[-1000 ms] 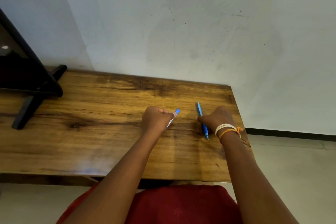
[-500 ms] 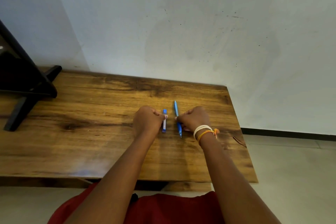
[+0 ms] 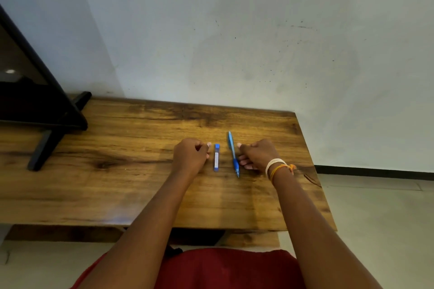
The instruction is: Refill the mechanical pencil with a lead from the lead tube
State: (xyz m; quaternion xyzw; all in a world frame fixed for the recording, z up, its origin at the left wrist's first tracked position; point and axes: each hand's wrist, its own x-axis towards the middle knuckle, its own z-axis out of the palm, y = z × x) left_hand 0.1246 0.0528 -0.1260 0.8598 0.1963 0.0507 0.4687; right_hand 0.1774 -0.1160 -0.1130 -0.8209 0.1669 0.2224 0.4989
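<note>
A blue mechanical pencil [image 3: 233,153] lies flat on the wooden table [image 3: 131,180], its tip pointing toward me. Just left of it lies a small lead tube [image 3: 216,157] with a blue cap and a white label. My left hand [image 3: 190,155] rests on the table to the left of the tube, fingers curled, a narrow gap between them. My right hand [image 3: 257,154] rests to the right of the pencil, fingers curled, its fingertips close to the barrel without gripping it. Neither hand holds anything.
A black screen on a black stand [image 3: 44,110] takes up the table's left end. A white wall rises behind the table. The table's right edge [image 3: 314,171] is close to my right wrist, with tiled floor beyond. My red-clothed lap shows below the front edge.
Both hands brought the tube and the pencil toward the table's middle, laid them side by side and let go. The hands now rest apart from them.
</note>
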